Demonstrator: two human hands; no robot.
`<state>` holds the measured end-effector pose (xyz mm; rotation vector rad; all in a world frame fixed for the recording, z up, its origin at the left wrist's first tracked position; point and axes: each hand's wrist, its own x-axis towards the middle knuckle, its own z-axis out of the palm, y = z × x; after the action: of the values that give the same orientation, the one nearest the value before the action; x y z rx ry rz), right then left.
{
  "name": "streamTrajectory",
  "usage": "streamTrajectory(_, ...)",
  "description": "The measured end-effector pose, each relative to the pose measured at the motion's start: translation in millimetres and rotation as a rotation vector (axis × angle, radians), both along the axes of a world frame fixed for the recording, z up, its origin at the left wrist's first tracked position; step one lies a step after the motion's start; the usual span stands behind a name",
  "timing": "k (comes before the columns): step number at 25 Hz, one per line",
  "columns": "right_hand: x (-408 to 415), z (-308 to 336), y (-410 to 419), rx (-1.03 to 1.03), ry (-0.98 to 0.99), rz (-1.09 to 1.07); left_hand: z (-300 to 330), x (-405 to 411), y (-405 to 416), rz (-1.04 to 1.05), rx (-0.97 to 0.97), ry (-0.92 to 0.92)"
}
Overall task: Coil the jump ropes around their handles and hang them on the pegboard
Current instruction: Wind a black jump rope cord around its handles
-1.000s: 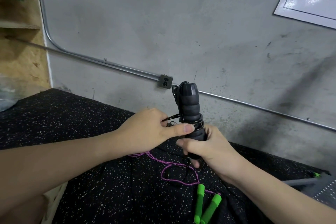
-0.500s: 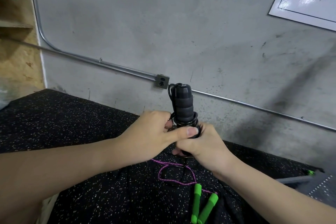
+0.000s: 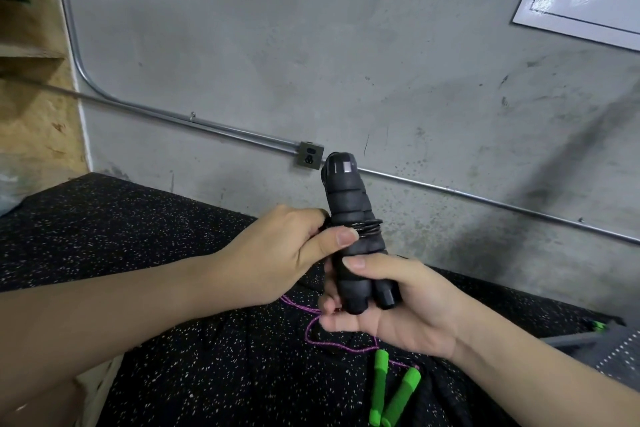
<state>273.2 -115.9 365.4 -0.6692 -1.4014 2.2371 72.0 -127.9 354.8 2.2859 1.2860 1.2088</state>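
Right hand (image 3: 408, 308) wraps the lower end of the paired black foam handles (image 3: 349, 215), held upright at frame centre, above the speckled rubber mat (image 3: 138, 253). Left hand (image 3: 277, 253) pinches at the black rope coil (image 3: 369, 227) mid-handle, thumb pressed flat against the turns, fingers curled behind; can't tell whether the tail is tucked or loose

Risks as I read it:
- coil is only a few turns, stacked in one narrow band. If the thumb lifts before the end is locked under a turn, springy cord likely unwinds
- the two handles look clamped only by the right hand's grip plus the coil; loosen the grip and they could splay, slackening the wrap
- foam compresses, so a wrap that feels tight now may go slack later on a peg
- second rope, purple cord (image 3: 311, 333) with green handles (image 3: 391, 395), lies on the mat right below the hands, uncoiled; any dangling black cord could snag in it

Pegboard not in view, so hang step can't be judged
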Motion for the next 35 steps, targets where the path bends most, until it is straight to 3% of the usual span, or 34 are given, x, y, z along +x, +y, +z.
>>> streamTrajectory(3,-1,2,-2,0.115,-0.003,-0.027,-3,0,6,-0.029,-0.106,-0.032)
streamTrajectory(5,1,3,-1,0.252,-0.062,-0.076,-7,0,9,-0.001,-0.184,0.025)
streamTrajectory(9,5,-1,6,0.335,-0.108,-0.120,-3,-4,10,0.145,-0.283,0.147)
streamTrajectory(15,5,-10,15,0.608,-0.195,-0.302,1,7,-2,0.140,-0.211,0.046)
streamTrajectory(20,-2,-22,13,0.701,-0.314,-0.433,-5,16,-9,0.146,-0.181,0.174)
streamTrajectory(26,-16,-15,-3,0.913,-0.307,-0.455,-3,19,-10,0.218,-0.166,0.134)
streamTrajectory(28,-13,-8,-3,0.832,-0.239,-0.324,1,11,-8,0.208,-0.108,0.145)
streamTrajectory(32,-1,-2,-4,0.293,0.012,0.046,4,6,-9,0.032,-0.004,0.039)
streamTrajectory(35,1,-1,-7,0.289,-0.017,0.041,-4,8,-3,-0.035,-0.052,-0.045)
